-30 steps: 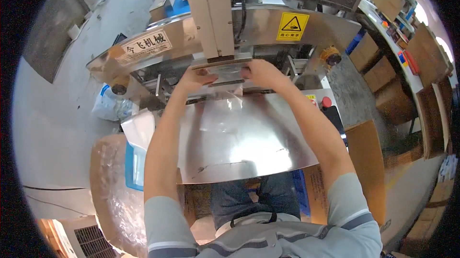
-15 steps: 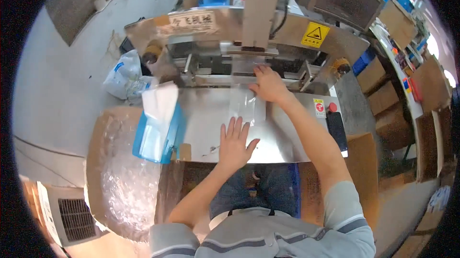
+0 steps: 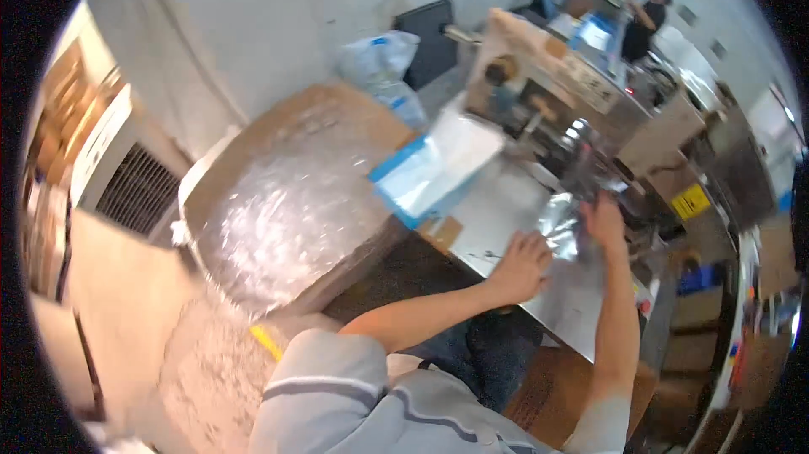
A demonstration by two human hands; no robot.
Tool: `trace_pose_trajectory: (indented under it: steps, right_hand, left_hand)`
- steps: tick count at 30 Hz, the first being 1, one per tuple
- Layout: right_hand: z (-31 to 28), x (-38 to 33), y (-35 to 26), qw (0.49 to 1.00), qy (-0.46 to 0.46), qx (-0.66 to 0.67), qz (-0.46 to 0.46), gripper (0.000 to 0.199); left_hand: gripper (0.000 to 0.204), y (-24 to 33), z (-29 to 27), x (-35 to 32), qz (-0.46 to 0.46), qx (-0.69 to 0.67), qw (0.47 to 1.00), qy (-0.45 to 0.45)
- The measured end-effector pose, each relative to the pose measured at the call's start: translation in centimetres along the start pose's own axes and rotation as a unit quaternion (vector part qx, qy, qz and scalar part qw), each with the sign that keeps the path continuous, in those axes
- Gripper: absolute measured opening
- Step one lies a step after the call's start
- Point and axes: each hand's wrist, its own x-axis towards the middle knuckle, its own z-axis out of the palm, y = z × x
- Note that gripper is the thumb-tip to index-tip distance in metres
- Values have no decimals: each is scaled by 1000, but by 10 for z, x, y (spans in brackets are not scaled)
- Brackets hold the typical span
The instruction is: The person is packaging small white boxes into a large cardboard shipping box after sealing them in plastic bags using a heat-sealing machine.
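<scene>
A shiny clear plastic bag (image 3: 559, 225) lies on the metal worktop (image 3: 503, 201), at the front of a machine. Just left of its near end rests my left hand (image 3: 521, 270), palm down, fingers a little bent and apart, with nothing visible in them. At the bag's right side, close to the machine's opening, is my right hand (image 3: 605, 222). Motion smears its fingers, so whether they grip the bag cannot be made out. Left of the bag, a blue box (image 3: 403, 205) on the worktop carries a stack of flat, pale film sheets (image 3: 451, 159).
A large carton (image 3: 198, 189) full of crumpled clear plastic bags (image 3: 286, 218) stands left of the worktop. The metal machine (image 3: 527, 58) rises behind my hands, with a yellow warning label (image 3: 691, 201). Another person (image 3: 647, 20) is far off at the upper right.
The view has swung left, bringing the carton of bags toward the middle. The right hand's fingers have come nearer the bag's side; the left hand stays near its close end.
</scene>
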Motion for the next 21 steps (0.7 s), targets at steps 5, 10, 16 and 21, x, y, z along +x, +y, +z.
trace_pose_trajectory:
  steps: [5,10,16,21]
  right_hand:
    - [-3,18,6,1000,-19,2,3,60]
    - [-11,23,-11,999,-32,-9,1,58]
    - [-26,24,0,997,-33,-71,24,65]
    - [-22,34,-8,991,-102,-87,-28,66]
  left_hand:
    - [57,-2,-7,-7,-14,3,1000,-9]
    - [64,-5,-10,-15,-26,2,1000,-10]
    - [79,2,-13,-1,-85,-30,991,98]
    - [84,-14,-4,2,-107,-66,977,172]
